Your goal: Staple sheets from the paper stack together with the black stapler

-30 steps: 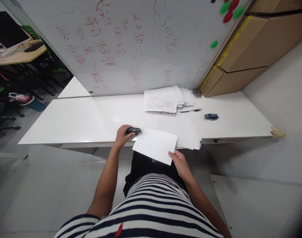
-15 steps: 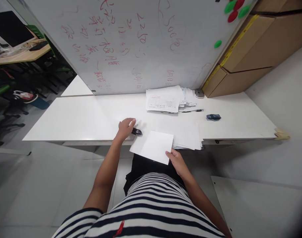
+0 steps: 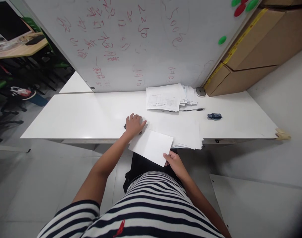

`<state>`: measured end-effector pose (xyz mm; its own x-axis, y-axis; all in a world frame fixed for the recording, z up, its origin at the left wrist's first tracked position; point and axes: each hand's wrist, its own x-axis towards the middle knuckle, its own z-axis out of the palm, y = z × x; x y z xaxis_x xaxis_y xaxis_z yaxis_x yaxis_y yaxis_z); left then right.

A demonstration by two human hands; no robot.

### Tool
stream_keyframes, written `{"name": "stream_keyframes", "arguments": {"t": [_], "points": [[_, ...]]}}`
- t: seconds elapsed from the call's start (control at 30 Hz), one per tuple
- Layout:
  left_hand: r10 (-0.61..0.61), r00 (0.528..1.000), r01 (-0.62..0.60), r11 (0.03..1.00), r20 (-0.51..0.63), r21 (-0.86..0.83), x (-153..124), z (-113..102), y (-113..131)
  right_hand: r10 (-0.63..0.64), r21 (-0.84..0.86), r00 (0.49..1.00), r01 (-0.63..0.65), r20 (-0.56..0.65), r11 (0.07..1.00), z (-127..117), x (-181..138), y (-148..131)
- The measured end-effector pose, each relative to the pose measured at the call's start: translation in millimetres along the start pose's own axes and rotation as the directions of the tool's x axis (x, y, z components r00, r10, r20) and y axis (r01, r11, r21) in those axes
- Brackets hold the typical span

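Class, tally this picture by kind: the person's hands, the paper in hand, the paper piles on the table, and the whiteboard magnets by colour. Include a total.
Hands: 2 (left hand, right hand)
Held white paper: 1
Paper piles: 2 (back pile, front pile)
Green magnets: 3, some cut by the frame
Red magnets: 2, one cut by the frame
Total: 10

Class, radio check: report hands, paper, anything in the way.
Right hand holding paper's right edge. Left hand spread over stapler, contact unclear. Paper juts past table edge. Left hand hides most of stapler.
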<state>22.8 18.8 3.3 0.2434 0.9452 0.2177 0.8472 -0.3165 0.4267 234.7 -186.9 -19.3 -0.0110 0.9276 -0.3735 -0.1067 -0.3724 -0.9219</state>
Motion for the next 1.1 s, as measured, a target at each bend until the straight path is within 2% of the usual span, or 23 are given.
{"name": "stream_keyframes", "arguments": {"t": [0.07, 0.13, 0.23, 0.33, 0.4, 0.47, 0.53, 0.67, 0.77, 0.87, 1.0, 1.1], "points": [[-0.089, 0.996, 0.09, 0.991, 0.008, -0.097, 3, -6, -1, -0.013, 0.015, 1.0, 0.013, -0.005, 1.0, 1, -1, 0], [-0.139, 0.99, 0.127, 0.963, -0.038, -0.238, 2, -13, 0, -0.024, 0.026, 1.0, 0.024, -0.009, 0.999, 3, -1, 0], [-0.175, 0.965, 0.078, 0.9, -0.193, -0.429, -5, -25, -4, -0.033, 0.028, 0.999, 0.033, -0.006, 0.999, 5, -3, 0], [-0.178, 0.945, 0.052, 0.909, -0.273, -0.413, -15, -32, -19, -0.054, 0.018, 0.998, 0.055, -0.022, 0.998, 7, -4, 1], [-0.159, 0.966, 0.07, 0.921, -0.203, -0.384, -20, -31, -33, -0.075, 0.017, 0.997, 0.076, -0.027, 0.997, 7, -6, -2], [-0.158, 0.983, 0.103, 0.898, -0.095, -0.428, -24, -28, -44, -0.085, 0.031, 0.996, 0.086, -0.023, 0.996, 6, -8, -6], [-0.185, 0.982, 0.146, 0.866, -0.035, -0.478, -25, -24, -50, -0.08, 0.079, 0.997, 0.082, -0.023, 0.993, 1, -12, -13], [-0.235, 0.971, 0.193, 0.858, -0.03, -0.476, -25, -20, -50, -0.068, 0.168, 0.995, 0.08, -0.076, 0.983, -19, -22, -29], [-0.235, 0.971, 0.189, 0.861, -0.04, -0.472, -26, -19, -49, -0.109, 0.166, 0.972, 0.145, -0.207, 0.976, -39, -30, -39], [-0.217, 0.975, 0.167, 0.865, -0.054, -0.473, -26, -19, -49, -0.125, 0.091, 0.941, 0.16, -0.314, 0.983, -54, -32, -46], [-0.22, 0.974, 0.171, 0.86, -0.047, -0.481, -26, -19, -50, -0.125, -0.018, 0.91, 0.128, -0.395, 0.992, -63, -28, -49], [-0.23, 0.972, 0.18, 0.85, -0.041, -0.496, -25, -20, -49, -0.123, 0.035, 0.915, 0.147, -0.383, 0.988, -62, -26, -46]]}}
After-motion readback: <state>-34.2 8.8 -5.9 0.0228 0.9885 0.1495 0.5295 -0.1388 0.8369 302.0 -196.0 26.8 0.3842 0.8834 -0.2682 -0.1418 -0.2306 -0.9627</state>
